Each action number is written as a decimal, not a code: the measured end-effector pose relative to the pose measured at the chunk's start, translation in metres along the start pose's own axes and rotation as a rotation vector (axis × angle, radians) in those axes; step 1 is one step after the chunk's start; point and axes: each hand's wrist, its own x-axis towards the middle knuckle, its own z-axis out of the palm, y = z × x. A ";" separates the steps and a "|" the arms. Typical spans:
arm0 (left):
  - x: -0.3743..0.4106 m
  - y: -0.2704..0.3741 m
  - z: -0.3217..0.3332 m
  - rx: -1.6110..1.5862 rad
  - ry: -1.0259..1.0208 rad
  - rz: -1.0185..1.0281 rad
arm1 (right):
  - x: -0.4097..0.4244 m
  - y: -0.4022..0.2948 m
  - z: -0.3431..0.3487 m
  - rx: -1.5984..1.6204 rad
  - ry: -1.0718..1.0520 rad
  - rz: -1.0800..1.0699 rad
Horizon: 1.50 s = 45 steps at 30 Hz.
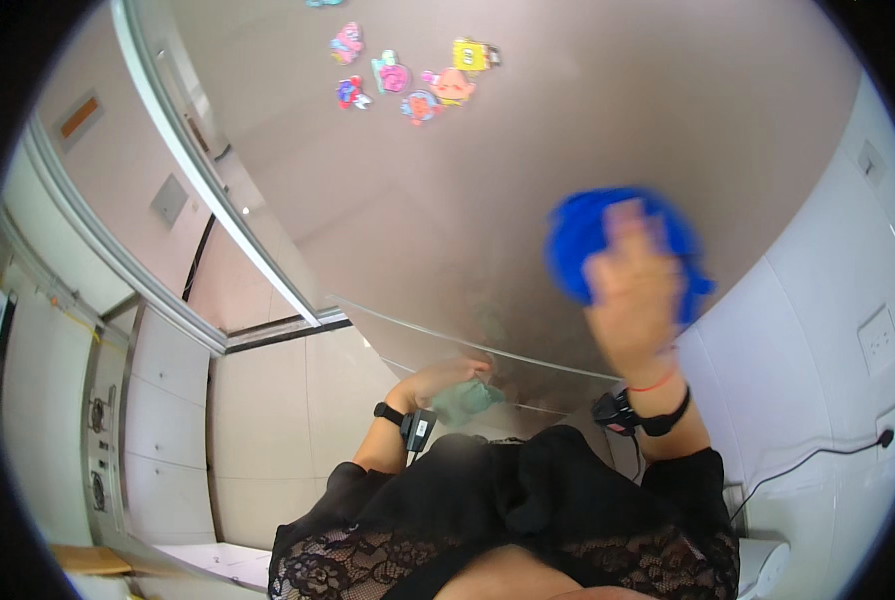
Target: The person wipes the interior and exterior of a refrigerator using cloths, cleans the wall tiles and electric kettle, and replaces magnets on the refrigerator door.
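My right hand [635, 292] lies over a blue cloth [578, 240], pressing it against a large, smooth, brownish-grey panel [455, 202], which looks like a refrigerator door. The fingers are blurred, pointing up the panel. Lower and to the left, my left hand [447, 375] is by the panel's bottom edge with a pale green cloth [466, 401] in its grasp. Each wrist wears a black strap with a small device. Several cartoon magnets or stickers, among them a yellow one [470, 55] and a pink one [393, 77], are on the upper part of the panel.
A sliding door's metal frame [214, 202] borders the panel on the left. Beyond it are white cabinets [166, 412] and a gas hob [98, 450]. On the right, a white tiled wall [807, 360] holds sockets and a plugged-in black cord [807, 455].
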 end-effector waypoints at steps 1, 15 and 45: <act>-0.008 0.004 0.001 -0.035 0.035 -0.014 | 0.015 0.011 -0.010 0.043 0.121 0.113; -0.045 0.089 0.036 0.185 0.592 0.517 | 0.002 -0.066 0.047 0.695 0.018 -0.266; -0.054 0.360 -0.007 1.058 1.287 1.773 | 0.012 -0.034 0.018 0.654 0.146 -0.133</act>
